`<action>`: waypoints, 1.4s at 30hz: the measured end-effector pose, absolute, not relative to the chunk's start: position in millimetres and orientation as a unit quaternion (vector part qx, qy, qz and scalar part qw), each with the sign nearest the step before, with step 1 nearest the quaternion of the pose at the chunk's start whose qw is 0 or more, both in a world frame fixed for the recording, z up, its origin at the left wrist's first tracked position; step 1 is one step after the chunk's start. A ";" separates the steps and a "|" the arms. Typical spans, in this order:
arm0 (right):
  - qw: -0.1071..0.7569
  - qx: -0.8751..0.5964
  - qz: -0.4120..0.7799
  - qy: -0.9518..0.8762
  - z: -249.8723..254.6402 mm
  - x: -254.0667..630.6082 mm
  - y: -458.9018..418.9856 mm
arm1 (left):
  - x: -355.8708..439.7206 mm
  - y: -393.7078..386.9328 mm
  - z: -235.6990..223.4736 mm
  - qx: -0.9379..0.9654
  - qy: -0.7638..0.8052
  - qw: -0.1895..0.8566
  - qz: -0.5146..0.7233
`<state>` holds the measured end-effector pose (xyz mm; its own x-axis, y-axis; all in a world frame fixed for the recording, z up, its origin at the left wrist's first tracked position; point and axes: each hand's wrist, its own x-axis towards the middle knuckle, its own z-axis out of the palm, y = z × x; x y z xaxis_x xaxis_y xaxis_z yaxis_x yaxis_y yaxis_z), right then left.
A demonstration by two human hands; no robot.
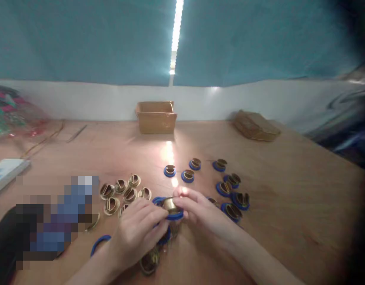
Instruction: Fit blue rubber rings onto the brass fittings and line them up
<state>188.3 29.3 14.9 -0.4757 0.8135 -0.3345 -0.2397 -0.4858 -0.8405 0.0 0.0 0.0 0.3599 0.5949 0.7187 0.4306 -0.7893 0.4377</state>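
Near the front middle of the wooden table (289, 166), the left hand (139, 227) pinches the left side of a brass-coloured fitting (170, 204) between thumb and fingers, while the right hand (201, 206) curls its fingers against the opposite side, its thumb partly hidden. A blue ring (174, 217) sits around the fitting's base, and gripping from both sides probably keeps the two parts steady and level. More blue shows just behind and below this piece, but the fingers cover too much to tell how those parts lie. Below the hands, a darker brass-coloured piece (149, 263) lies blurred, and a loose blue ring (101, 240) rests beside the left forearm, seemingly within easy reach. To the left, bare brass-coloured fittings (130, 194) lie in a loose cluster, open faces upward; to the right and beyond, blue-ringed fittings (231, 212) spread in an uneven arc. The split looks deliberate, apparently so that ringed and bare pieces do not mix. Farther out, an open cardboard box (157, 123) stands upright against the back, and a brown package (256, 126) lies to its right, both perhaps set there to leave the near surface for handwork.
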 end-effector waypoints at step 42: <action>0.393 -0.429 0.181 -0.793 14.3 187.0 8.6 | 2.6 -9.2 12.7 0.742 0.476 0.205 0.426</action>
<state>187.0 8.6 14.3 -0.3238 0.8224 0.4678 0.5382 0.5668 -0.6238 2.6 -9.2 12.7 0.1843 0.8804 0.4370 0.5306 -0.4634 0.7098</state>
